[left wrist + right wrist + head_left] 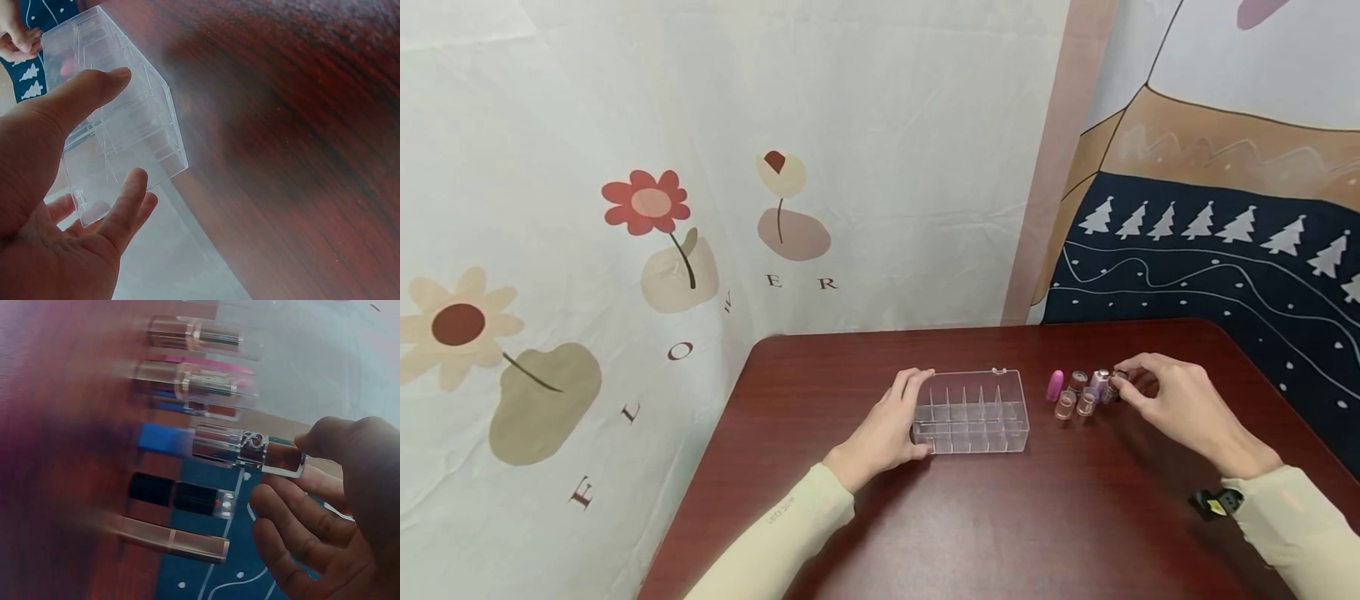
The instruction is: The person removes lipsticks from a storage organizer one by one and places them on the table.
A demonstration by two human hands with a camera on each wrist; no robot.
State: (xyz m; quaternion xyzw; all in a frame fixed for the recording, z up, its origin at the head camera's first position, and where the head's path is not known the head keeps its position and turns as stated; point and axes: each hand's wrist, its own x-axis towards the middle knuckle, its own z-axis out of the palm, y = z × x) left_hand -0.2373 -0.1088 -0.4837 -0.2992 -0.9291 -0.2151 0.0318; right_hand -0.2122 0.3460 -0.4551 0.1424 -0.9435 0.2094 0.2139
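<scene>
My left hand (887,427) grips the left end of a clear plastic compartment box (1026,421), thumb on the near side and fingers at the far side. The left wrist view shows the thumb and fingertips around the box's clear walls (140,147). At the right, my right hand (1183,408) pinches the top of a lipstick tube (284,459) with a silver band, between thumb and fingers. It stands among several other lipsticks; whether its base touches the table is hidden. Nearby are a black tube (200,497) and a rose-gold tube (187,540).
A bright pink tube (1056,386) stands at the left of the lipstick group, between it and the box. Clear-capped lipsticks (1065,406) stand at the group's near side. The dark red table (1000,525) ends at patterned wall cloths (887,167) behind.
</scene>
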